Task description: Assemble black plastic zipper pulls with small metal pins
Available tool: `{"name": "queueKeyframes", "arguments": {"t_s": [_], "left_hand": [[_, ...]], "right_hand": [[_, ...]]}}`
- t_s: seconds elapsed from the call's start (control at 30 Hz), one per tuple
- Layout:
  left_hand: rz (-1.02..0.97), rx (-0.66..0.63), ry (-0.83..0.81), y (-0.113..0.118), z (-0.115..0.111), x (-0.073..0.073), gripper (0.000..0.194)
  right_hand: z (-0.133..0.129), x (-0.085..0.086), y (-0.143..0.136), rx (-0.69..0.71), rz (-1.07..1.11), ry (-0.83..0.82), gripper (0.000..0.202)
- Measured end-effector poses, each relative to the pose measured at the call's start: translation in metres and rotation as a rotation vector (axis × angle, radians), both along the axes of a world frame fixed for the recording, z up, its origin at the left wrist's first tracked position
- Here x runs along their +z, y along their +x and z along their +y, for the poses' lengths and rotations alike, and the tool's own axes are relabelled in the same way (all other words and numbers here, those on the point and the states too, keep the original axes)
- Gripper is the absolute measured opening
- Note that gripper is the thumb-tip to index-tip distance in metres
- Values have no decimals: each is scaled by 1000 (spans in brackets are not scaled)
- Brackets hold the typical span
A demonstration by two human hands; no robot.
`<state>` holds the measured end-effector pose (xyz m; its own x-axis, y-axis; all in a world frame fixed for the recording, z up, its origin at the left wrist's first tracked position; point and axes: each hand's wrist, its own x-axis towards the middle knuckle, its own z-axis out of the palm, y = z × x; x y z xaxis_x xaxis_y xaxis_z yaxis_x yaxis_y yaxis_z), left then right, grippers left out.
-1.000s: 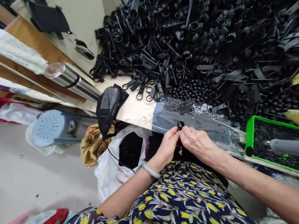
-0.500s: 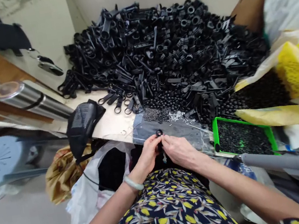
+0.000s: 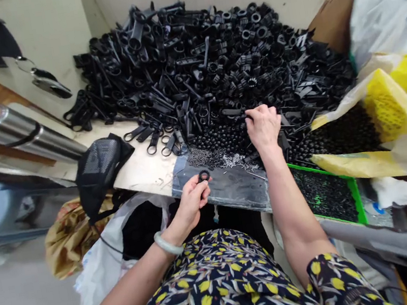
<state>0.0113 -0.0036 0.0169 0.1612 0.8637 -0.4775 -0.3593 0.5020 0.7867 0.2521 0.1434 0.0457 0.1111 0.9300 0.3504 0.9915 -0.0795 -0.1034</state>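
The left hand point(image 3: 191, 198) pinches a small black plastic ring point(image 3: 203, 175) between thumb and fingers above the front edge of the pale surface point(image 3: 139, 175). The right hand point(image 3: 264, 125) reaches onto the heaped black plastic parts point(image 3: 182, 68), its fingers bent downward; whether they grip anything is unclear.

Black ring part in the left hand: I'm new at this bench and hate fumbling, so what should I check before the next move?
1. Left hand holding the black ring part: ok.
2. Right hand at the heap of black parts: ok.
3. Right hand's grip on a piece: cannot tell, fingertips obscured.
4. Silver pins gathered in a container: not ok, scattered on the bench.
5. Hands clear of each other: ok.
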Motion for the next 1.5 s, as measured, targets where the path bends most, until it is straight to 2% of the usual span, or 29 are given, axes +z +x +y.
{"name": "queueKeyframes", "arguments": {"t_s": [0.13, 0.23, 0.33, 0.43, 0.53, 0.63, 0.73, 0.8, 0.87, 0.97, 1.07, 1.13, 1.3, 1.4, 1.5], "left_hand": [[-42, 47, -31, 3, 3, -8, 31], [-49, 84, -62, 1, 4, -12, 30], [-55, 89, -84, 0, 1, -12, 33], [-65, 48, -116, -1, -1, -11, 37], [-94, 13, -140, 0, -1, -11, 40], [-110, 20, -144, -1, -2, -9, 42], [-95, 41, -132, -2, -2, -7, 41], [-80, 45, -114, -3, -1, -5, 40], [-70, 46, -96, -1, 1, -3, 40], [-68, 44, -81, 6, 4, -1, 38], [-63, 41, -73, 12, 7, -1, 37], [-73, 23, -72, 14, 8, -1, 38], [-252, -51, -110, 5, 9, -3, 38], [-325, -47, -149, -1, 8, -1, 40], [-318, -32, -159, -3, 7, 2, 40]], "right_hand": [[16, -16, 7, -1, 55, 54, 30], [19, -24, 9, -14, 77, 118, 35], [11, -22, 4, -18, 47, 128, 38], [5, -19, -3, 64, -28, 31, 40], [2, -17, -1, 147, 36, 28, 38], [-7, -11, 16, 176, 226, 173, 38], [-21, -6, 41, 52, 377, 378, 40], [-30, -3, 52, -7, 406, 428, 39], [-38, 0, 56, 23, 362, 366, 36], [-46, 4, 49, 100, 184, 192, 30], [-52, 5, 38, 129, 20, 78, 36], [-55, 3, 31, 196, -43, 43, 40], [-58, -14, 17, 398, -131, -44, 30], [-53, -28, 14, 406, -128, -79, 28], [-47, -39, 14, 370, -76, -42, 23]]}}
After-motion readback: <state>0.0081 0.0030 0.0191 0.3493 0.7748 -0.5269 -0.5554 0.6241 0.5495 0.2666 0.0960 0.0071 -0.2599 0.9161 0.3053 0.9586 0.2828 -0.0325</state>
